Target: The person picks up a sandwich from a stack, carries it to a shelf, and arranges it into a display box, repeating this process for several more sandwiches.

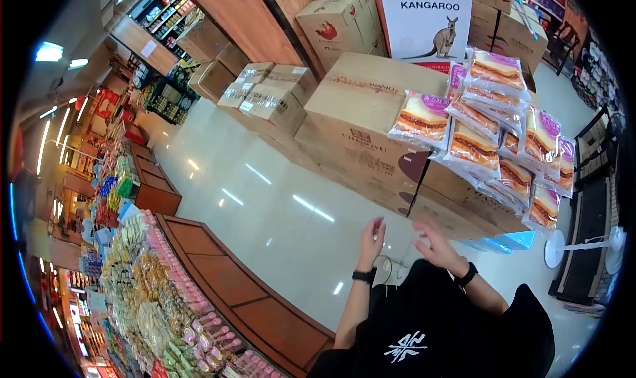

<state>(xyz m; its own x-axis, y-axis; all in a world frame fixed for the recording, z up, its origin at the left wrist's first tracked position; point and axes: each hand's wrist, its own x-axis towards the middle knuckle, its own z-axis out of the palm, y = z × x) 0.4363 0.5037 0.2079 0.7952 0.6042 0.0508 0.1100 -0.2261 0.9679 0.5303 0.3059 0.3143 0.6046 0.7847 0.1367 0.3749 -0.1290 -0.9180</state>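
Grip looks empty on both sides: the left hand [372,240] has bent fingers, how far closed unclear; the right hand [437,247] is loosely open, near the carton's [371,139] lower edge. Bread packets [472,147] lie piled at its right edge. The hands seem between holds; grasping would call for wider fingers.

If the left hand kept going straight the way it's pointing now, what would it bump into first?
Probably the side of the stacked brown boxes ahead of the left hand. Depth is hard to judge here, so it might pass over bare floor first.
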